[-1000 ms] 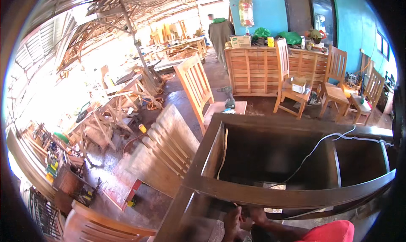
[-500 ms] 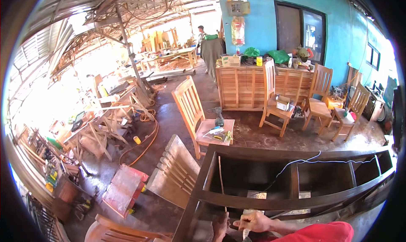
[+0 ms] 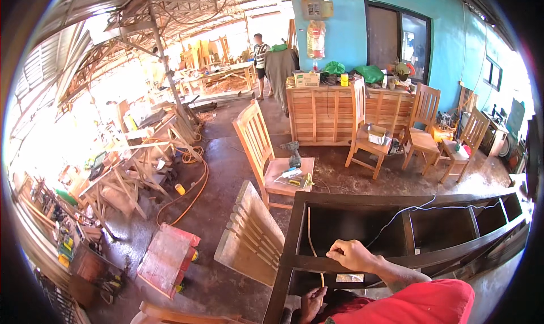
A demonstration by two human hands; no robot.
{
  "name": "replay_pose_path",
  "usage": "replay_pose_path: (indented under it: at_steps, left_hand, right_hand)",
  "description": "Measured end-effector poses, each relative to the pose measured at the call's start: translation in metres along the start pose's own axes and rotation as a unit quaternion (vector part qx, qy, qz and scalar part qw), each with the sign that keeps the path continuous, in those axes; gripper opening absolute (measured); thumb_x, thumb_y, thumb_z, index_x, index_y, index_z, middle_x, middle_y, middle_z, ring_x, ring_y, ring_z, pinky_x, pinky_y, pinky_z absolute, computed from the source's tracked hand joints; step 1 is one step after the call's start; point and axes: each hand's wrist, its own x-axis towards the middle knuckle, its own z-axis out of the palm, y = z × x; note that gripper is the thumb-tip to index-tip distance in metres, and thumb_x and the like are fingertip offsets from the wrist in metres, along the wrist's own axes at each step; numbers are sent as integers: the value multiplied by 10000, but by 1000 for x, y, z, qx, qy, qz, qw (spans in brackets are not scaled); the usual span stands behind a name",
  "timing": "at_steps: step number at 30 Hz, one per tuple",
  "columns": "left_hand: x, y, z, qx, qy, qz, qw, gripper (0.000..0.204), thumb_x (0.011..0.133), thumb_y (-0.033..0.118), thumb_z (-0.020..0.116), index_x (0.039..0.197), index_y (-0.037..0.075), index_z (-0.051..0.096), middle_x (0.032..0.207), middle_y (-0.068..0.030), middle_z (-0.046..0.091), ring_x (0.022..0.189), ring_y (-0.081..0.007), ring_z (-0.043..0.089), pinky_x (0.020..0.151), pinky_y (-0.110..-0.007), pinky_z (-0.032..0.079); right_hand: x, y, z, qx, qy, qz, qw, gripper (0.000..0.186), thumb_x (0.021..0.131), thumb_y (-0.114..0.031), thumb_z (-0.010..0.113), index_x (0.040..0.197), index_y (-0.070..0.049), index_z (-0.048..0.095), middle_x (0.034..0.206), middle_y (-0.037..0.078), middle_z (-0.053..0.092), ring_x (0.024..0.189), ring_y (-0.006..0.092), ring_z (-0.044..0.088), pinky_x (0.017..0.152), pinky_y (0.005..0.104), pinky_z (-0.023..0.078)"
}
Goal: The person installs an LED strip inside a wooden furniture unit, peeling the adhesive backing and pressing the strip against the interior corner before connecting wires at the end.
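The thin tan cord (image 3: 309,227) lies at the left end of the dark wooden frame (image 3: 362,200), running from the far rail through the left compartment towards the near rail, then showing again on the near side, where its end meets the left hand (image 3: 311,305). Whether it passes over or under the near rail is hard to tell. The left thumb and fingers look clamped on that near end, though much of the grip is hidden. The right hand (image 3: 356,255) is raised above the near rail, just right of the cord, its fingers curled together; whether anything thin is pinched in them cannot be made out.

The step in hand seems to be handling the cord across the left part of the frame, with the left hand securing one end. As a judgement, the next move calls for a steady left grip and a right hand placed so that the cord does not snag on the rail.

Farther right, a whitish cord (image 3: 411,209) trails over the far rail and dividers, well apart from the tan one. Left of the frame, near it, leans a pale slatted panel (image 3: 243,259). Beyond stands a wooden chair (image 3: 258,143) with a drill (image 3: 293,154) on its seat. Farthest off are a wooden table (image 3: 331,120) before a blue wall (image 3: 343,35) and, to its left, a standing person (image 3: 260,58).
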Motion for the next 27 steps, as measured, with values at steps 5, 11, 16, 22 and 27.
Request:
replay_pose_path:
  at_steps: [5, 11, 16, 22, 27]
  left_hand:
    - [9, -3, -6, -25, 41, 24, 999, 266, 905, 296, 733, 915, 32, 703, 725, 3, 654, 655, -62, 583, 584, -231, 453]
    - [19, 18, 8, 19, 41, -15, 999, 320, 929, 360, 690, 855, 53, 633, 639, -8, 604, 528, -68, 549, 467, -248, 418]
    - [26, 57, 36, 74, 52, -6, 996, 318, 927, 316, 674, 969, 3, 646, 801, -82, 681, 715, -153, 640, 643, -309, 500]
    - [50, 22, 36, 133, 89, 61, 985, 286, 897, 238, 676, 1038, -11, 671, 968, -135, 722, 895, -209, 657, 797, -352, 508]
    - [58, 12, 35, 225, 92, 86, 966, 279, 927, 230, 641, 1025, -30, 669, 907, -155, 714, 878, -205, 663, 746, -377, 509]
  right_hand:
    - [4, -5, 9, -56, -114, 92, 988, 435, 927, -411, 637, 776, -4, 667, 701, 230, 654, 702, 406, 669, 634, 456, 514]
    - [22, 41, 22, -53, -91, 129, 986, 447, 910, -449, 627, 820, -17, 697, 764, 233, 675, 768, 419, 673, 701, 479, 525]
    - [30, 98, 9, -74, -143, 161, 974, 444, 906, -427, 641, 916, 12, 708, 791, 215, 698, 762, 360, 702, 699, 434, 533]
    - [40, 119, 2, -80, -206, 138, 965, 436, 887, -419, 663, 946, 10, 713, 878, 229, 704, 839, 370, 696, 754, 444, 529]
    - [58, 121, -9, -53, -200, 78, 975, 409, 896, -409, 651, 948, -8, 711, 860, 214, 706, 851, 360, 695, 758, 436, 526]
